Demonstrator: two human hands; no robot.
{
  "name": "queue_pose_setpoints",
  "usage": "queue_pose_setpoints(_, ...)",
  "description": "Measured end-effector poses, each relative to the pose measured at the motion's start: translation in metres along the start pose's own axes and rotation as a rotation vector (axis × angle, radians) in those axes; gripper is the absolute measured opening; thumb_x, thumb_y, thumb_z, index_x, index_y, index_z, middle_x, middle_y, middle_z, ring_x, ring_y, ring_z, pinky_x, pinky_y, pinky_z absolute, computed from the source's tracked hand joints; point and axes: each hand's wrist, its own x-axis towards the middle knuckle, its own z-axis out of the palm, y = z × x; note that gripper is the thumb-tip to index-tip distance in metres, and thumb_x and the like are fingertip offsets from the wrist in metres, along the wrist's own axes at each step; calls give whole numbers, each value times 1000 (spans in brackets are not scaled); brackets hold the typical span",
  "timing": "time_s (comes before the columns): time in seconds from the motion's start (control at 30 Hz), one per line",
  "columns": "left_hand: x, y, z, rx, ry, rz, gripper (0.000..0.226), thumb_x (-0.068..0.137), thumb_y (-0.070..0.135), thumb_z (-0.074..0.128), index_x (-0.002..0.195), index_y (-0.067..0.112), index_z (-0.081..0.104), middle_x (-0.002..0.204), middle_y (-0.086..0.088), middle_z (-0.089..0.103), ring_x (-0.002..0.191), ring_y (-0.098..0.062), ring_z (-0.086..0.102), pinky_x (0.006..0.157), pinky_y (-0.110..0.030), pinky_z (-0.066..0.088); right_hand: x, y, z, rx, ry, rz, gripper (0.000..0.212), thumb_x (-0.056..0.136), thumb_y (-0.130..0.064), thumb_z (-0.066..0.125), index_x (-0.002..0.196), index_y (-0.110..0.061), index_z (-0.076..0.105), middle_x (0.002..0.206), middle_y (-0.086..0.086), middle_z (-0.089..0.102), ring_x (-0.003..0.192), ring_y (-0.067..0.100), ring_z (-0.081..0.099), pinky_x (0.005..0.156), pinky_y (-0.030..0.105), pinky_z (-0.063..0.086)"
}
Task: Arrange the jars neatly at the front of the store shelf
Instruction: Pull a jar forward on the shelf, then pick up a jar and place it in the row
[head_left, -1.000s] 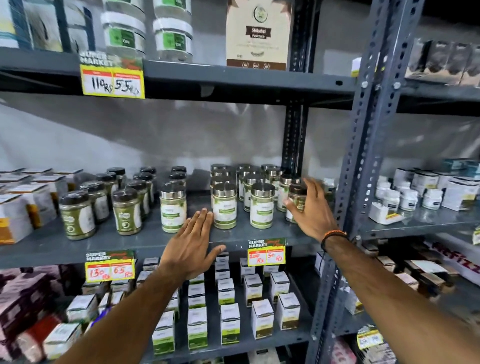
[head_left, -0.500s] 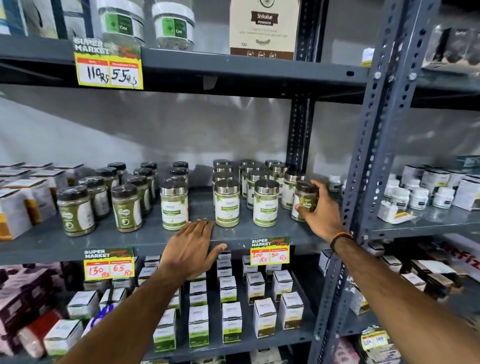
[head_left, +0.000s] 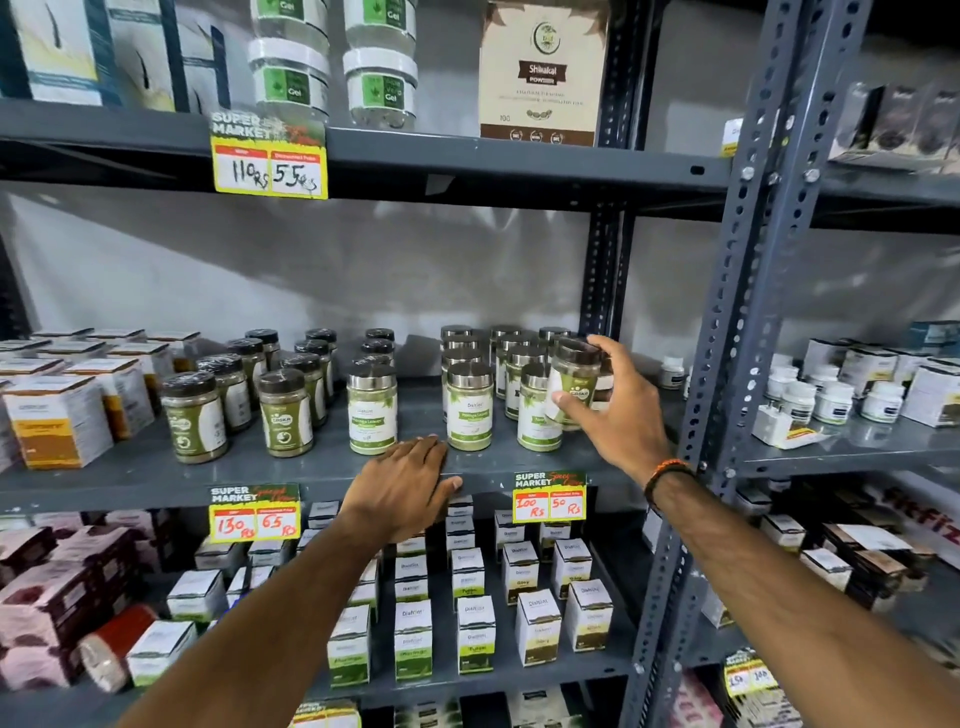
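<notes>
On the middle grey shelf (head_left: 291, 475) stand rows of jars. Dark-lidded jars of green powder (head_left: 193, 415) fill the left part. Silver-lidded jars with white and green labels (head_left: 372, 408) stand in the centre and right, three of them in a front row. My right hand (head_left: 618, 410) grips a dark-lidded green-powder jar (head_left: 574, 379), lifted and tilted in front of the right end of the silver-lidded rows. My left hand (head_left: 402, 486) lies flat, palm down, on the shelf's front edge, holding nothing.
White and orange boxes (head_left: 57, 415) stand at the shelf's left. A slotted grey upright (head_left: 748, 312) rises just right of my right hand. Small boxes (head_left: 470, 634) fill the shelf below, price tags (head_left: 549, 496) hang on the edge, and white tubs (head_left: 831, 400) fill the neighbouring shelf.
My right hand has closed on the dark-lidded jar at the right end, raised it off the shelf and carried it left. The left hand has stayed on the shelf edge.
</notes>
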Motion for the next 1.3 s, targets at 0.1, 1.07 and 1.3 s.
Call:
queue_pose_setpoints(0.1,-13,-9,-25,-18,53,-5,65,105,56,25,155,15,31,164,-8,36,151,-25,32,119,-44,32,-3,-38,13,30,-27,-72,79,80,-40,85,148,-30,45,126,-12,63,109,11,64,99,30,52)
queue_pose_setpoints(1.07,-162,-274,-27,28,2,-419,80,96,72,21,149,15,43,154,-11,49,142,-28,44,114,-48,39,-48,-144,246,217,-274,-59,87,85,-40,81,158,-39,34,137,-6,66,116,8,63,102,31,53)
queue_pose_setpoints(1.3,-162,-279,-16,67,37,-389,79,99,69,22,148,11,47,152,-15,52,142,-30,45,118,-47,35,-56,-141,248,195,-254,-78,97,84,-42,82,162,-36,25,144,-3,62,124,11,62,104,37,55)
